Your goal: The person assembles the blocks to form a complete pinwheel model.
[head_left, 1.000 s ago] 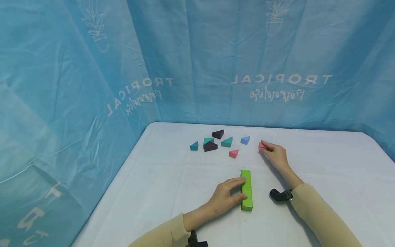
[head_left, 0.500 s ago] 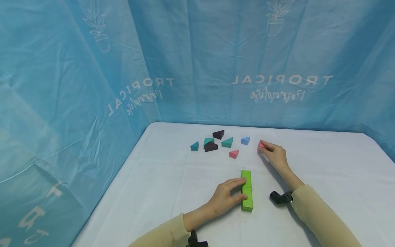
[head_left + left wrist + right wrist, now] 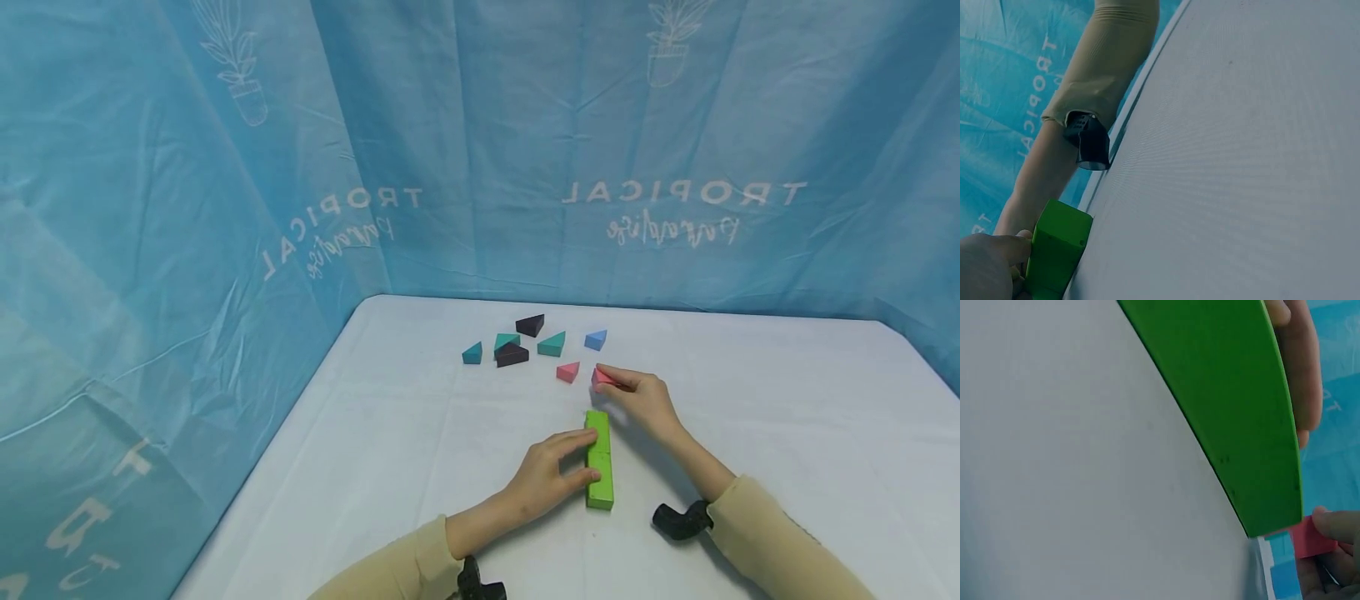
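Two green blocks (image 3: 599, 458) lie end to end in a row on the white table. My left hand (image 3: 546, 477) rests against their left side, thumb at the near block and fingertips at the far one; its thumb side shows beside the green face (image 3: 1060, 244) in the left wrist view. Beyond the row's far end, my right hand (image 3: 647, 404) pinches a red triangular block (image 3: 601, 377) between thumb and fingers. The right wrist view has that red block (image 3: 1312, 538) past the green end. Another red triangular block (image 3: 567, 372) lies just left of it.
Behind lie a light blue triangular block (image 3: 596, 340), a green-teal one (image 3: 551, 344), a black one (image 3: 529, 325) and a dark teal one (image 3: 472, 354). A second black block (image 3: 512, 356) overlaps a teal one (image 3: 507, 339). Blue curtains (image 3: 480, 167) border the table.
My right hand has moved left and nearer with the red triangular block, toward the far end of the green row. The left hand stays in place.
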The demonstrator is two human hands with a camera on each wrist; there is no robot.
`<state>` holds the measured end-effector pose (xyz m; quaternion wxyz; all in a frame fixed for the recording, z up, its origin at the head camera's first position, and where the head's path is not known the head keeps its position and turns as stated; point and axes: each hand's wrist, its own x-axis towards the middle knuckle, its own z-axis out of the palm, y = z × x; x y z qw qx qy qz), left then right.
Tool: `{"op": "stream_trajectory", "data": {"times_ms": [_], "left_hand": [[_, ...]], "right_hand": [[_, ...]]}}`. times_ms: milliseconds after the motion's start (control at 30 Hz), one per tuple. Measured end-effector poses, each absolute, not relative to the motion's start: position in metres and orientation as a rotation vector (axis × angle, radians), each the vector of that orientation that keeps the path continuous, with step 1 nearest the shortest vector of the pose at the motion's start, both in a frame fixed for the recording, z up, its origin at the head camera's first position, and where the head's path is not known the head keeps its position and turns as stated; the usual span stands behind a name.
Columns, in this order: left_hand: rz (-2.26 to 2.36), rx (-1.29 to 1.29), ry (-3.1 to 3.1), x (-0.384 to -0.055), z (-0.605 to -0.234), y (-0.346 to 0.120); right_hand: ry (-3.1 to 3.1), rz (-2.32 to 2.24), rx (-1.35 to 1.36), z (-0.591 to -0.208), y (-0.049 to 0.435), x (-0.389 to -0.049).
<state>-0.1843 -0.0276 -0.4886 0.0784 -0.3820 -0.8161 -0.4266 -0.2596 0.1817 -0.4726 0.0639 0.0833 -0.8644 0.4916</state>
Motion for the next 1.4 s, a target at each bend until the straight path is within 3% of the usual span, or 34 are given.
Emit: {"op": "stream_trajectory", "data": {"times_ms": [400,933,1400], "left_hand": [[-1.273,-1.145,-2.446,-0.183,-0.488,-0.027],[-1.261,-1.165,-2.433,-0.184,-0.488,-0.027],[-1.282,-1.171,-2.433,-0.185,-0.488,-0.028]], "right_hand": [[-2.663,1.434,0.299,-0.486,0.178,-0.258],[-2.791,1.639,0.273,-0.469,0.181,-0.285],[-2.825,1.648,0.335,-0.47,0.175,-0.267]]}}
